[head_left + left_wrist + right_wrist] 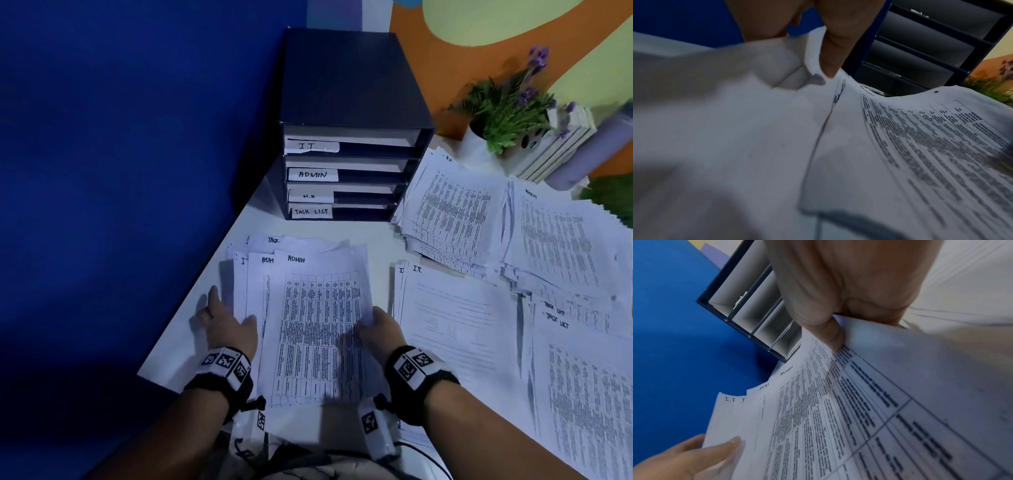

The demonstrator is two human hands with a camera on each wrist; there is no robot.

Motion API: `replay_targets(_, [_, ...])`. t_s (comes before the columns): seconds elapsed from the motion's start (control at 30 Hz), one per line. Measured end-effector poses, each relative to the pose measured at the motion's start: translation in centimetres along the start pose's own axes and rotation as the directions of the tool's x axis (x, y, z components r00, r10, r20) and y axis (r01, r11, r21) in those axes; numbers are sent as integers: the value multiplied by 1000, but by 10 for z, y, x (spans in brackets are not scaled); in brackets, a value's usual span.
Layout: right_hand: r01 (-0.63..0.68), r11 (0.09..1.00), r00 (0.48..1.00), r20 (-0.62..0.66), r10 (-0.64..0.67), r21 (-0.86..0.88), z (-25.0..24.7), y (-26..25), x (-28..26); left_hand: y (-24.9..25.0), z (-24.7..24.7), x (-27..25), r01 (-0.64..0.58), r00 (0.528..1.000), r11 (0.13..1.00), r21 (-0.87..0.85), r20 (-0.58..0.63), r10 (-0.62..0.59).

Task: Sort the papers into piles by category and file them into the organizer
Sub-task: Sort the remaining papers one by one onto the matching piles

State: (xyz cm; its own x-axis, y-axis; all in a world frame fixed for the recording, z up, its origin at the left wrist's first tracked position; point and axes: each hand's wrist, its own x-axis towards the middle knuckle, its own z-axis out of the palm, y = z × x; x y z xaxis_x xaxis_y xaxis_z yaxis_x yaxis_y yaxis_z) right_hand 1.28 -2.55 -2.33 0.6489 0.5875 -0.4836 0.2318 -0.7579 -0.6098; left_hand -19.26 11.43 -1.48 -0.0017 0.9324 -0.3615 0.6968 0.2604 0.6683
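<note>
The right hand (378, 330) pinches the right edge of the top sheet, an ADMIN paper (317, 329), with its thumb (830, 331) on top and the other fingers under. The sheet is lifted a little off the unsorted stack (253, 274). The left hand (227, 323) rests on the left side of that stack, its fingers mostly straight and lying on the papers, one fingertip (830, 65) pushing down near a curled corner.

The long side of the ADMIN paper runs away from the person, toward the organizer (346, 126). The organizer stands straight ahead at the back of the table (191, 339), with four open slots marked I.T., ADMIN, H.R. and TASK LIST.

The ADMIN pile (565, 246) lies far off to the right, past the I.T. pile (455, 325). So the right hand is the nearer one, and it likely must carry the sheet right, over the I.T. pile. The H.R. pile (452, 212) and the TASK LIST pile (579, 387) sit close by, so the sheet could land on the wrong one. A flower pot (503, 113) stands behind the piles, out of the way.
</note>
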Motion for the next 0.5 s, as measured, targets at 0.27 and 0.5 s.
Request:
replay_targets(0.27, [-17, 999, 997, 75, 14, 45, 1, 1, 2, -6, 3, -6, -40, 991, 998, 51, 130, 33])
replay_targets(0.5, [71, 990, 981, 170, -91, 120, -10, -5, 0, 17, -7, -20, -139, 960, 990, -26, 242, 141])
